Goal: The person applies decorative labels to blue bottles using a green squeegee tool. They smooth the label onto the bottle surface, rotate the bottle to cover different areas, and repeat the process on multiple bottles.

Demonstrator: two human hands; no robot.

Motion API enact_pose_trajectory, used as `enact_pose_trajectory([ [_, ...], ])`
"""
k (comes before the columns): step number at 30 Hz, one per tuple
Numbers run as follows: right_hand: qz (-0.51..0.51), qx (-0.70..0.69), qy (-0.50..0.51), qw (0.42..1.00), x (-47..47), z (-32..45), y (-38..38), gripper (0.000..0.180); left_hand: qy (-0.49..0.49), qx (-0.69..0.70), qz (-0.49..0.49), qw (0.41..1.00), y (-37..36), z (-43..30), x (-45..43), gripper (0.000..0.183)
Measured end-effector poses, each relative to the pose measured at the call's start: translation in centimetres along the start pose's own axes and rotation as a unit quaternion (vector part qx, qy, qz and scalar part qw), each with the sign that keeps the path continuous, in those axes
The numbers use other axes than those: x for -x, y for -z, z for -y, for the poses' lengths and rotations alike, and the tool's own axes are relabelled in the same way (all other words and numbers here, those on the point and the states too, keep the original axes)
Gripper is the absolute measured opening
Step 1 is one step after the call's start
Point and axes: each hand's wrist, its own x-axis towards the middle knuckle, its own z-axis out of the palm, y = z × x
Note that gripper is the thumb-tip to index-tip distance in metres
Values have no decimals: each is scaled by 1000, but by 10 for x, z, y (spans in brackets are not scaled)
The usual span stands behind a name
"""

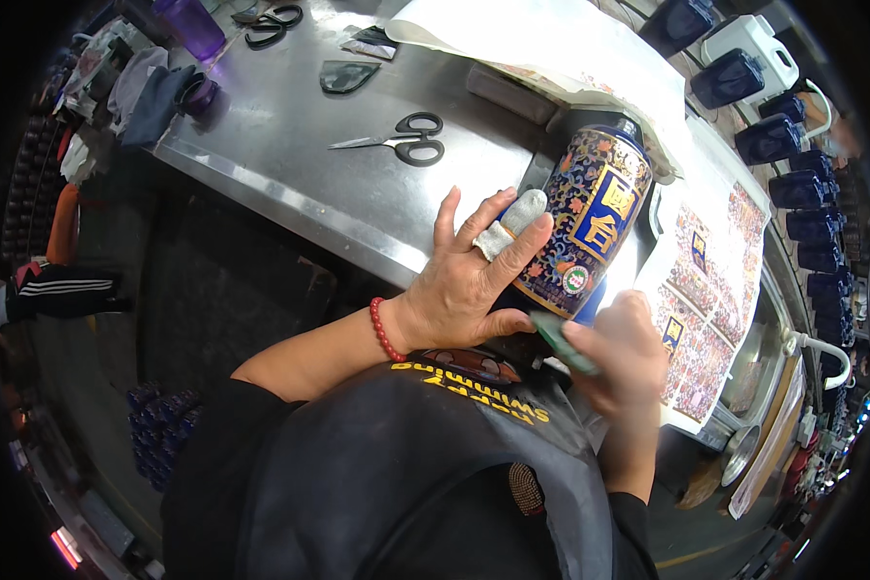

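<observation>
A dark blue bottle (pixel 551 239) covered in a colourful floral decal lies tilted on the steel worktable (pixel 290 138), base towards me. It bears writing. My left hand (pixel 471 275) steadies its side and base with fingers spread, a grey knitted finger sleeve (pixel 522 217) on one of them. In my right hand (pixel 623 348), blurred, is a thin green scraper (pixel 562 344), its edge against the bottle's base end. Black-handled scissors (pixel 406 139) lie on the steel, left of the bottle's neck.
Printed decal sheets (pixel 718 290) lie at the right, and large white paper (pixel 551 43) at the back. A grey block (pixel 511 94) is near the bottle's neck. A dark scraper piece (pixel 349 76), second scissors (pixel 274 27) and a purple cup (pixel 188 29) are further left. Several blue bottles (pixel 768 141) line the right.
</observation>
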Motion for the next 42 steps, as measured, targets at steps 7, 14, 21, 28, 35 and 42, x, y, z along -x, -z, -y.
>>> enact_pose_trajectory([
  [7, 32, 70, 21, 997, -9, 6, 7, 39, 42, 24, 19, 999, 2, 10, -6, 91],
  [14, -174, 73, -236, 953, -7, -8, 4, 19, -76, -94, -35, 992, 27, -5, -19, 85],
  [21, -146, 122, -170, 967, 1, -14, -10, 21, -26, 84, -17, 996, 8, -7, -31, 96],
  [28, -156, 121, -139, 970, 3, -15, -14, 26, -53, 77, -39, 995, 14, -9, -42, 103],
  [35, -107, 153, -162, 969, 13, -15, -11, 32, -41, 124, -41, 991, 7, -7, -54, 108],
  [42, -124, 169, -82, 974, -31, -24, 14, 27, -8, 196, 8, 981, 1, 9, -36, 120],
])
